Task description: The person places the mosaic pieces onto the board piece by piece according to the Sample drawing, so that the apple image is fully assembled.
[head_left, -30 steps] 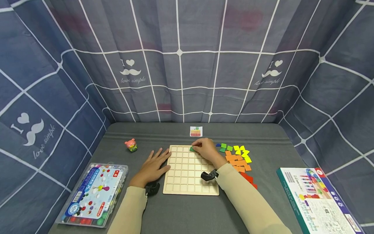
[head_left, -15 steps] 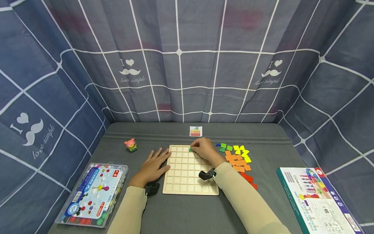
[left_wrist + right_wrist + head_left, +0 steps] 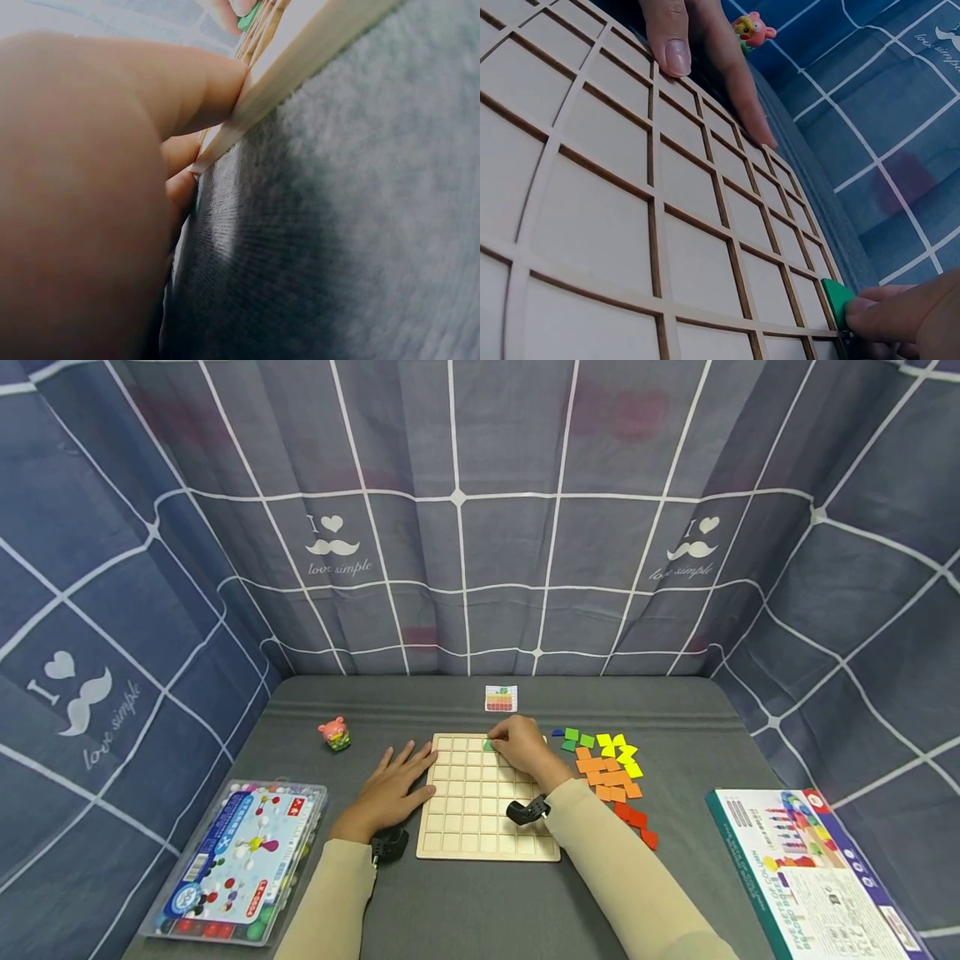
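A pale wooden grid board (image 3: 480, 822) lies on the table in front of me. My right hand (image 3: 521, 747) pinches a small green tile (image 3: 837, 300) with one curved edge between thumb and fingers, over the far row of the grid. In the right wrist view that tile stands tilted at the board's edge, partly covered by the fingertips. My left hand (image 3: 386, 793) lies with fingers spread along the board's left side; in the left wrist view its thumb (image 3: 214, 90) touches the board's side.
Right of the board lie loose orange tiles (image 3: 603, 774), yellow tiles (image 3: 621, 750), green tiles (image 3: 577, 739), red tiles (image 3: 637, 820) and a blue piece (image 3: 558, 732). A picture card (image 3: 501, 698) lies behind it. A pig figurine (image 3: 335, 733), a plastic case (image 3: 240, 860) and a box (image 3: 817, 877) stand around.
My right hand has shifted slightly left and toward me with the green tile, which now shows at a different tilt. The left hand has stayed at the board's side.
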The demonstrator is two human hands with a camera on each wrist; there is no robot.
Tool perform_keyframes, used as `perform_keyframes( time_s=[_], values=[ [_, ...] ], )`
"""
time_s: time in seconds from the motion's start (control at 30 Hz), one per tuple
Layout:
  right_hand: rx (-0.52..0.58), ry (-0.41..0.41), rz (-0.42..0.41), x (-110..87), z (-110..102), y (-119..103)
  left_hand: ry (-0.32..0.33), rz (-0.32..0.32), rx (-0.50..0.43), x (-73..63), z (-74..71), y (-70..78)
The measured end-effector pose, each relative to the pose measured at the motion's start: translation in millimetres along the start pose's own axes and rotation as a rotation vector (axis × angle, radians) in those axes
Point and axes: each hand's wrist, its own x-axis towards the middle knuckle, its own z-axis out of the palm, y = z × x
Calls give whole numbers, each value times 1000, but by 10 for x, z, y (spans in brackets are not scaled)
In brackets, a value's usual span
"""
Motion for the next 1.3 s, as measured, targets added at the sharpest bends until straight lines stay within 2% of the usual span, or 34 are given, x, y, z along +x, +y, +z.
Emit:
perform_keyframes(
  time_s=[0.13, 0.33, 1.0, 1.3],
  values=[
    [-2, 5, 9, -19, 4, -25, 23, 13, 2, 0, 37, -15],
    [23, 14, 43, -23, 8, -49, 10, -8, 6, 9, 45, -20],
    [96, 77, 15, -63, 54, 66, -19, -27, 11, 7, 51, -35],
    [157, 63, 20, -128, 15, 116, 12, -13, 10, -6, 54, -31]
  ],
)
